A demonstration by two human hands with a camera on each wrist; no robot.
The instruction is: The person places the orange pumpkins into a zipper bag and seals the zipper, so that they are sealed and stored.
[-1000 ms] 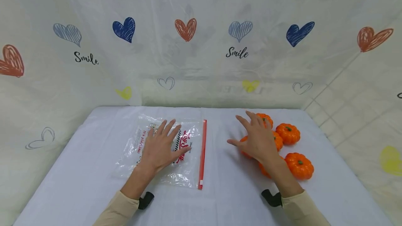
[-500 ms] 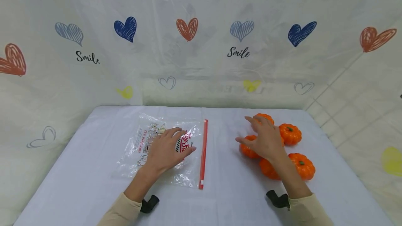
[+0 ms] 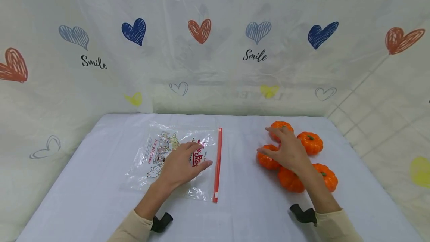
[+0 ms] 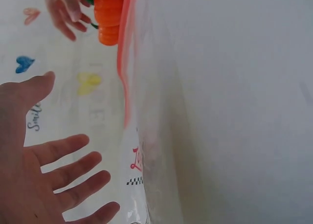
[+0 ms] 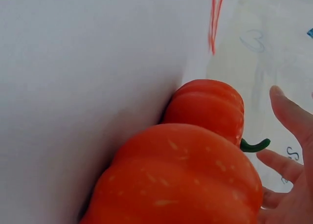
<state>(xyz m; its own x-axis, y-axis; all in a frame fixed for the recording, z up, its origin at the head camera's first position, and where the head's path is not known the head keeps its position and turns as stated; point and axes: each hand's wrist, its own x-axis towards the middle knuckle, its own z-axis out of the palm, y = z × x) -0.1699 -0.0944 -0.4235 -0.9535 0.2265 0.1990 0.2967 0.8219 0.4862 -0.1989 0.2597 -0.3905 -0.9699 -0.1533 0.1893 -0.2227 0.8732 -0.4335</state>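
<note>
Red-zip plastic bag (image 3: 199,156), unfilled; left hand (image 3: 179,165) above, spread, empty. Orange pumpkins (image 3: 310,143), unbagged; right hand (image 3: 291,152) above, half-spread, empty.

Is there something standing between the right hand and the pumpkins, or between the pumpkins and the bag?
Nothing visible stands between the right hand and the pumpkins below it. Between the pumpkins and the bag, only white cloth shows. The left hand is over the bag, not in that gap.

Even light fills your head view, glinting on the clear zip bag (image 3: 169,143); soft shadows edge the pumpkins (image 3: 309,143); your 2 wrist views look hazier.
</note>
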